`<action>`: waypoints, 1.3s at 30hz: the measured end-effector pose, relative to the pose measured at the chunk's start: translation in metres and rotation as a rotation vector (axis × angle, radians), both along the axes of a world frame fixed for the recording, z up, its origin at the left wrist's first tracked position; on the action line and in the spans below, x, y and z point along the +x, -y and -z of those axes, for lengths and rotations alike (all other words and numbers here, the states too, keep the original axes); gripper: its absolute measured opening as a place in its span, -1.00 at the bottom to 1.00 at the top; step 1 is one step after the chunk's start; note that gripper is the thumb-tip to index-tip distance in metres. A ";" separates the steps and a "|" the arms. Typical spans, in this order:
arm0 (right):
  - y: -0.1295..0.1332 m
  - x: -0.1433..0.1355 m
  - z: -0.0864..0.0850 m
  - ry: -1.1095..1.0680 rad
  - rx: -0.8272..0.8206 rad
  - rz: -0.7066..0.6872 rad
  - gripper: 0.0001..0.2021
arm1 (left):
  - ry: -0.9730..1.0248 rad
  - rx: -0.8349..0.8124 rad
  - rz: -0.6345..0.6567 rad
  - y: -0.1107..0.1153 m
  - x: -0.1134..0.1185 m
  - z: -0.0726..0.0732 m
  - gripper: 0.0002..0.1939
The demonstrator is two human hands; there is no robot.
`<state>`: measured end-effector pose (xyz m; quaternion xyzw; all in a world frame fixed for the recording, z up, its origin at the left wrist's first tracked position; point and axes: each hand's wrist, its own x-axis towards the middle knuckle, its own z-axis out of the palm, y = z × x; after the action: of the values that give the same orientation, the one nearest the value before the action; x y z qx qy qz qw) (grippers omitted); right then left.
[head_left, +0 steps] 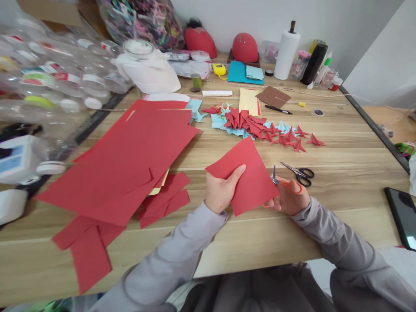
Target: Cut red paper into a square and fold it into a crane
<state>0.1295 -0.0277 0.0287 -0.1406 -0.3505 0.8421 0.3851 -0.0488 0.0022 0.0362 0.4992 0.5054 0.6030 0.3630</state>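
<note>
Red sheet [251,173] in your left hand [221,189], orange scissors [288,185] in your right hand [294,198]

Your left hand is closed in a pinch, thumb flat on the sheet's upper face, fingers mostly hidden beneath. The sheet is held up over the table [354,173] in front of you, one corner beside the scissors. Your right hand curls around the orange handles; I cannot tell whether the blades touch the paper. The sheet should feel light and fairly stiff, unlikely to slip but quick to crease, so a gentle hold near its edge, away from the blades, suits it best
</note>
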 end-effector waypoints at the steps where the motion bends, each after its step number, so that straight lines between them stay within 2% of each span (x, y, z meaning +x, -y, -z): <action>1: 0.000 -0.001 -0.001 -0.012 0.006 0.002 -0.55 | -0.009 0.010 -0.004 0.000 0.000 0.000 -0.74; 8: 0.003 -0.003 -0.001 0.010 0.009 0.088 -0.52 | -0.060 0.037 -0.036 0.001 0.000 -0.004 -0.77; 14: 0.002 -0.003 -0.004 0.051 0.007 0.118 -0.46 | -0.022 0.030 -0.050 0.000 -0.001 -0.006 -0.79; 19: 0.000 0.000 -0.001 0.070 -0.002 0.053 -0.50 | 0.143 -0.061 0.029 0.000 0.001 -0.002 -0.69; 23: 0.001 0.004 0.003 0.101 -0.036 0.057 -0.50 | 0.214 -0.116 0.088 0.002 0.004 0.001 -0.65; 28: 0.001 0.003 0.003 0.155 -0.054 0.099 -0.48 | 0.161 -0.090 0.072 0.003 0.005 0.002 -0.66; 34: 0.002 -0.003 0.004 0.068 -0.020 0.164 -0.51 | 0.079 -0.028 0.038 0.002 0.003 0.003 -0.69; 39: 0.005 -0.002 0.004 0.047 -0.104 0.209 -0.48 | 0.070 -0.011 0.017 0.003 0.004 0.003 -0.69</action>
<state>0.1271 -0.0329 0.0248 -0.2158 -0.2988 0.8109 0.4545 -0.0447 -0.0005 0.0335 0.4800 0.4915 0.6141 0.3885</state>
